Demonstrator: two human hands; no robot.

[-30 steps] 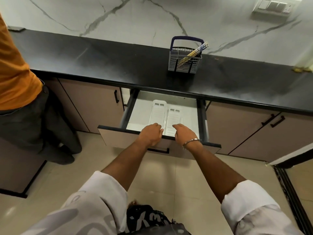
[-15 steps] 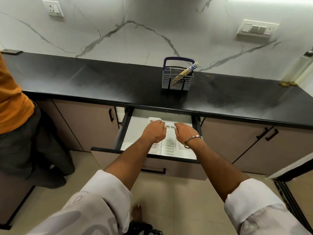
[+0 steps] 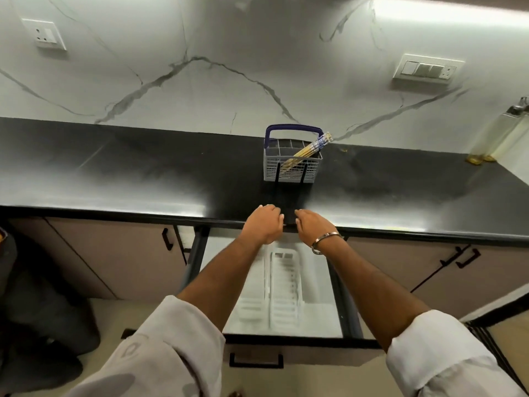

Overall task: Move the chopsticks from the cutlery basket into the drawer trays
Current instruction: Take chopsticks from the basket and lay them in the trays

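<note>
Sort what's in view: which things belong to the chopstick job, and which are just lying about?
Job: chopsticks in the cutlery basket; white trays in the open drawer; left hand and right hand, both empty.

Lying about: oil bottles on the counter; wall socket; switch panel.

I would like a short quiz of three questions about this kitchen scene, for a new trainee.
1. True or false: the yellow wooden chopsticks already lie in the white plastic drawer trays.
2. Where does the white cutlery basket with the blue handle stand? A) on the black stone countertop B) inside the open drawer C) on the floor
3. Fill in: the left hand and the right hand hold ____.

Key: 1. False, they lean in the basket. 2. A. 3. nothing; both are empty, over the counter's front edge.
</note>
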